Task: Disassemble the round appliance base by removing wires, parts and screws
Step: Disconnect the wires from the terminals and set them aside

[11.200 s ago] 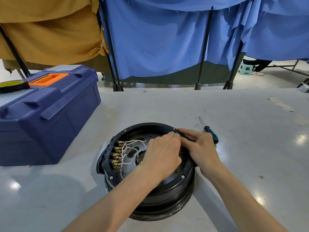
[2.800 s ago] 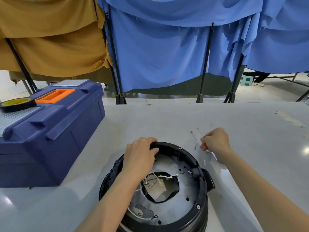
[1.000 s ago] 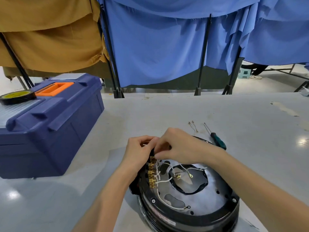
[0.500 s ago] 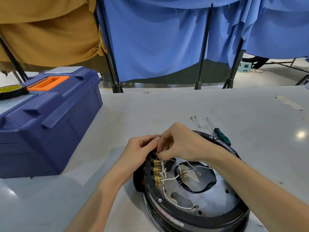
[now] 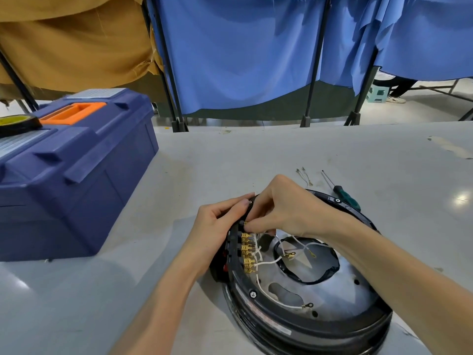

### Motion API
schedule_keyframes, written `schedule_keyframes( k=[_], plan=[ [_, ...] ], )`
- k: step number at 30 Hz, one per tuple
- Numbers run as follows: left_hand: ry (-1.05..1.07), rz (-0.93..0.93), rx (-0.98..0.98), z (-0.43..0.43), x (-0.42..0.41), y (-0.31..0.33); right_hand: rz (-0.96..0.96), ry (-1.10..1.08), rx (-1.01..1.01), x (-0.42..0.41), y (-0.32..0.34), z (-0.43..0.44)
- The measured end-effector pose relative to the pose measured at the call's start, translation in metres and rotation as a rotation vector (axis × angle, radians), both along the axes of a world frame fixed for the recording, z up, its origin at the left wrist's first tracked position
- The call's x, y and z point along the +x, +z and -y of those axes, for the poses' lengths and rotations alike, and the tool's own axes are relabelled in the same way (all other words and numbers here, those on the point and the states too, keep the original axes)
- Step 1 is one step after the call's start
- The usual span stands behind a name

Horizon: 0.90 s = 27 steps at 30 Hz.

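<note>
The round appliance base [image 5: 307, 326] lies underside-up on the table [image 5: 230, 160], close in at the lower right. Loose white wires [image 5: 266, 263] trail across its metal plate from a row of brass terminals [image 5: 247, 252] at the left rim.

The left hand [image 5: 217, 226] wraps that rim, its grip closed around the black edge to brace it. The right hand [image 5: 286, 208] has its grip pinched tight on the topmost of the brass terminals, though the fingertips hide exactly what they hold.

Risks, as I judge them: pulling on the wire and not the connector could tear the strand from its crimp. A sudden release could jerk the hand into the sharp tabs. If the brace slackens, the base may slide.

Beyond the hands, two removed wires [image 5: 304, 175] and a screwdriver [image 5: 344, 194] lie on the table, with a blue toolbox [image 5: 76, 162] far left.

Half a second ago both hands sat at this same spot. Nearly three seconds ago the right hand was out by the removed wires, and only the left was on the rim.
</note>
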<state>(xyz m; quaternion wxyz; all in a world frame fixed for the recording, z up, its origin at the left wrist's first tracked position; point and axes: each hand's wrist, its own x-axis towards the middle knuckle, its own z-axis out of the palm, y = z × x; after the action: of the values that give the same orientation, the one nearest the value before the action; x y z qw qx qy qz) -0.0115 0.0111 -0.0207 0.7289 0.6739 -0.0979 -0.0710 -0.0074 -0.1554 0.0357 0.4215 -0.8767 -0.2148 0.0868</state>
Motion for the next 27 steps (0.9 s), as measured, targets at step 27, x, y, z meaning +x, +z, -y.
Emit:
schedule_keyframes(
  k=[27],
  plan=[
    [0.067, -0.001, 0.001, 0.0015, -0.0002, -0.0020, -0.156, -0.036, 0.031, -0.0003, 0.0030, 0.0024]
  ],
)
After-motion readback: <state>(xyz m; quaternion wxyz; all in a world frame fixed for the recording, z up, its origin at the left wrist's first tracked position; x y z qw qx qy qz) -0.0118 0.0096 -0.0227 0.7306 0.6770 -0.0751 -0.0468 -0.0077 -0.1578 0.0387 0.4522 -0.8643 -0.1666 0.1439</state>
